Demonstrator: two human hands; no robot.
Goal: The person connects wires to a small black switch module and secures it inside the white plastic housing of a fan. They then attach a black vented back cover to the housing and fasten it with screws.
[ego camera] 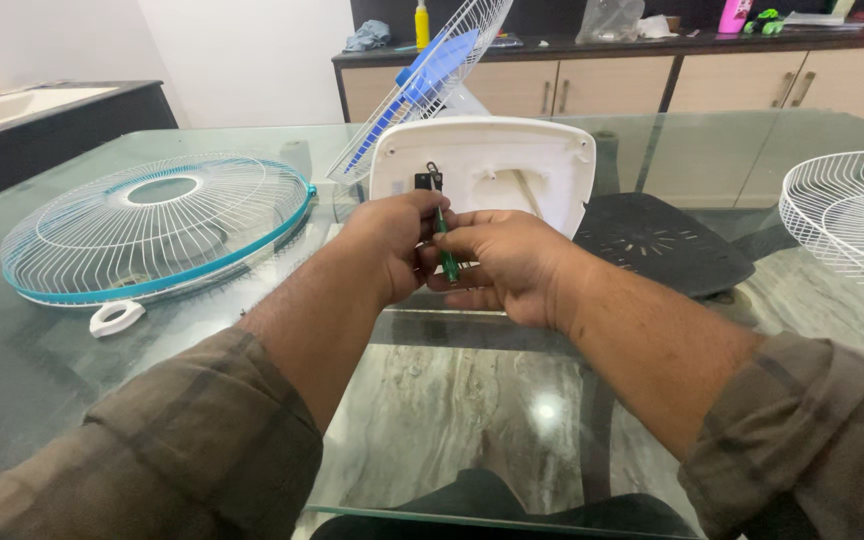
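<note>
Here, in the head view, both hands meet at the centre of the frame, just in front of the white fan base [497, 165], which stands tilted up on the glass table [452, 400]. The left hand [392, 245] is curled nearly closed with its fingertips against the lower edge of the base; whether it pinches a small part there cannot be told. The right hand [507, 265] is wrapped shut around the green screwdriver [445, 245], whose handle runs between thumb and forefinger and whose dark shaft rises to a small dark opening on the base face.

The likeliest trouble, as I judge it, is the tip slipping off its seat: the base rests only on its edge and against the left hand, so a push from the tool could rock it backward or let the shaft skid across the plastic toward the left fingers, which lie just beside the handle. A loosened screw could also drop onto the glass and roll.

To the left of the frame lies a teal-rimmed wire fan guard [157, 225], with a small white ring piece [117, 318] just below it. A second white guard [852, 215] sits at the right edge, and a blue-bladed fan head [432, 75] leans behind the base, upper centre.
</note>
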